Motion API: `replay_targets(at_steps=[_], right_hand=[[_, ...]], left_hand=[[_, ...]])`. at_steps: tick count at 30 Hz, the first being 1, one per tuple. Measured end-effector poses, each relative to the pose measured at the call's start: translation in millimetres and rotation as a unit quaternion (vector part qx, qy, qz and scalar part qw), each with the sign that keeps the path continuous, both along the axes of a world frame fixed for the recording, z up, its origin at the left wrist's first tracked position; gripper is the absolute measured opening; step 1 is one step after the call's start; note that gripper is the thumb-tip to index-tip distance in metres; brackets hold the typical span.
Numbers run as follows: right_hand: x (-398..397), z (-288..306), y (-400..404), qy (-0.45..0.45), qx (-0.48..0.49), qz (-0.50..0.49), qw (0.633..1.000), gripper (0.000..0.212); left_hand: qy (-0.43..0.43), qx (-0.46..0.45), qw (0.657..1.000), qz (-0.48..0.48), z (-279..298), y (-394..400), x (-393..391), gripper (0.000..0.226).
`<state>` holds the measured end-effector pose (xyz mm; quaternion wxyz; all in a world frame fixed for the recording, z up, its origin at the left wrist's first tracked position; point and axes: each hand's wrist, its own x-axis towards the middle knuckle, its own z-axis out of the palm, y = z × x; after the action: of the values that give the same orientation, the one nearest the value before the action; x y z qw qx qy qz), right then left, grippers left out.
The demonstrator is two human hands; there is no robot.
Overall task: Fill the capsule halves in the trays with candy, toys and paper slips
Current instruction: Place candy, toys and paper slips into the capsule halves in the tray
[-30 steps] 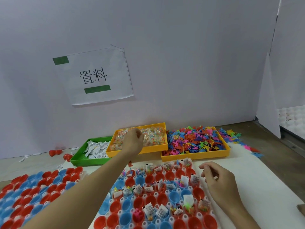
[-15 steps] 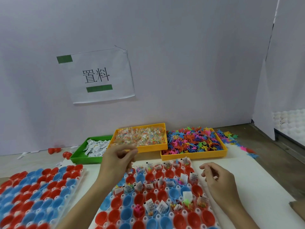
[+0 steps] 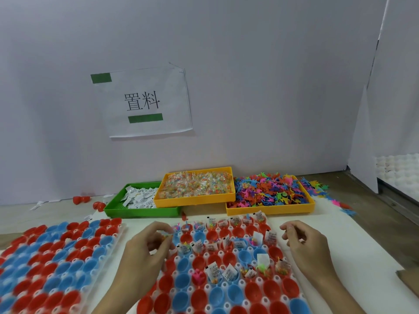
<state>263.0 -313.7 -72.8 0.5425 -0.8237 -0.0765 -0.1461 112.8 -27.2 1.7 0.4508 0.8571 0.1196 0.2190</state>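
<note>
A white tray (image 3: 292,277) of red and blue capsule halves lies in front of me; several far halves hold candy packets, toys and paper slips, nearer ones are empty. My left hand (image 3: 145,252) hovers over the tray's left side, its curled fingers pinching small candy packets (image 3: 166,235). At the tray's right edge my right hand (image 3: 303,243) rests with its fingers loosely curled; whether it holds anything I cannot tell. Behind stand a green tray of paper slips (image 3: 140,197), an orange tray of candy (image 3: 197,185) and an orange tray of coloured toys (image 3: 269,193).
A second tray of red and blue capsule halves (image 3: 56,261) lies at the left. Loose red halves (image 3: 81,199) lie by the wall. Spilled toys (image 3: 317,185) lie right of the toy tray. A white wall with a paper sign (image 3: 145,100) closes the back.
My left hand has come back from the candy tray to the capsule tray with candy in its fingers. The right hand has stayed at the tray's right edge.
</note>
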Motion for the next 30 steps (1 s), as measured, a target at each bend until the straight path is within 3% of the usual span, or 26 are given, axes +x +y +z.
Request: replay_targets(at_steps=[5,13,17,22,30], right_hand=[[-1,1,-1,-0.012,-0.006,0.005,1.0,0.024],[0,-2,-2,-0.024,-0.026,0.009,0.999,0.025],[3,-3,-2,-0.039,-0.038,0.006,0.999,0.024],[7,-2,-3,-0.053,-0.047,0.01,0.997,0.028],[5,-2,-2,-0.099,-0.098,0.035,0.99,0.028]], left_hand=[[0.022,0.051,0.996,-0.07,-3,-8,-12,0.035],[0.062,0.09,0.983,-0.149,-2,-21,-14,0.037],[0.094,0.108,0.972,-0.188,0,-24,-7,0.023],[0.135,0.165,0.955,-0.205,-2,-24,-2,0.018],[0.168,0.178,0.948,-0.201,1,-20,1,0.02]])
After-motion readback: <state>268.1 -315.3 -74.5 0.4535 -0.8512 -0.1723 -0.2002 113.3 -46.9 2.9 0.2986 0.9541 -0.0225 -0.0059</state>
